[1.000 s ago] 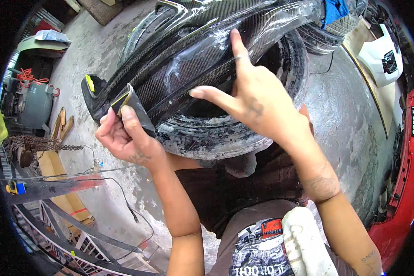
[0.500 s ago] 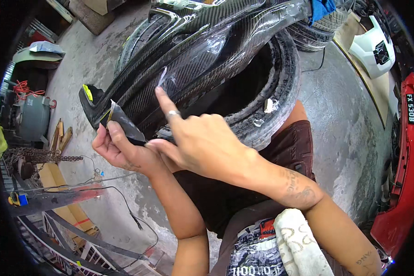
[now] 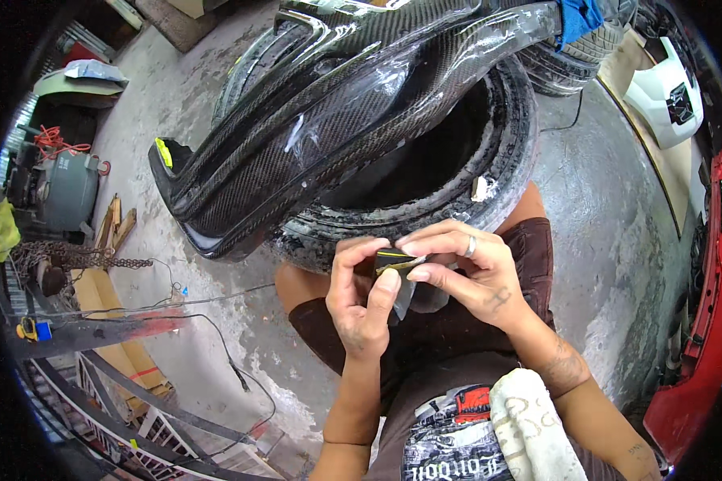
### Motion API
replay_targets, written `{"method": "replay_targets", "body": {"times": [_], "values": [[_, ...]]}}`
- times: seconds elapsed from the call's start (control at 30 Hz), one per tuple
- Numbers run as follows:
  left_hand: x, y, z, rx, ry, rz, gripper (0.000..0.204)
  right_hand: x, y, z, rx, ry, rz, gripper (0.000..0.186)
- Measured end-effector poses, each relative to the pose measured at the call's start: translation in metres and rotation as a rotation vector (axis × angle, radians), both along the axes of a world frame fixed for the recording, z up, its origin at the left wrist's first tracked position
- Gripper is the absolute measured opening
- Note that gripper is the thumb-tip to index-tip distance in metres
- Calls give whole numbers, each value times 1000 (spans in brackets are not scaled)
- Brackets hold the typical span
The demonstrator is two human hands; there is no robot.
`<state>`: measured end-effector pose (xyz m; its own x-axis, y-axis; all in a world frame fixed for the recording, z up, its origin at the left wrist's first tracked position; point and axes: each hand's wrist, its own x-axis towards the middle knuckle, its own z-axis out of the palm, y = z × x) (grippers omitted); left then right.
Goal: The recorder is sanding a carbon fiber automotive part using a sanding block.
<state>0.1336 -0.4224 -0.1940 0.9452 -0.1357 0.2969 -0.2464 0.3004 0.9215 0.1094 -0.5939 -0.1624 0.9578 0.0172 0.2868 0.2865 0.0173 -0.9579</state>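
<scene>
A dark grey sheet (image 3: 402, 301) that looks like sandpaper is held low over my lap, folded about a small black block (image 3: 391, 257) with a yellow stripe. My left hand (image 3: 356, 298) pinches it from the left, thumb against its near side. From the right, my right hand (image 3: 481, 276), a ring on one finger, grips the sheet's edge between thumb and fingers. Just beyond both hands, a glossy carbon-fibre car body part (image 3: 253, 172) lies across a worn tyre (image 3: 512, 144). A whitish streak of wet residue (image 3: 295, 132) marks its surface. Neither hand touches that part.
A small pale chunk (image 3: 481, 189) rests on the tyre's near rim. Blue cloth (image 3: 579, 26) hangs at the part's far end. A white panel (image 3: 656, 92) and a red bumper (image 3: 702, 321) stand right; a grey machine (image 3: 70, 188), chains and a metal frame are left.
My right hand has withdrawn from pointing at the whitish streak. My left hand has brought the sheet right and nearer, and both hands now hold it together.
</scene>
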Motion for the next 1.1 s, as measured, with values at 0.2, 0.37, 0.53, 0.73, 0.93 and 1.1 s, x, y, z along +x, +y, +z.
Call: {"method": "replay_targets", "body": {"times": [0.2,0.37,0.53,0.73,0.93,1.1], "values": [[-1,1,-1,195,-36,-37,33,-1,-11,-8,-101,34,-126,16],[-3,-2,9,188,42,2,42,0,-11,-9,10,123,-136,12],[-6,-9,9,106,75,87,46,5,-9,-5,263,373,-119,17],[-9,-1,2,155,46,88,44,5,-16,-2,49,332,0,28],[-13,-5,3,128,94,110,41,6,-15,0,-132,221,91,33],[-12,-3,-1,61,141,130,39,8,-12,1,-167,166,124,35]]}}
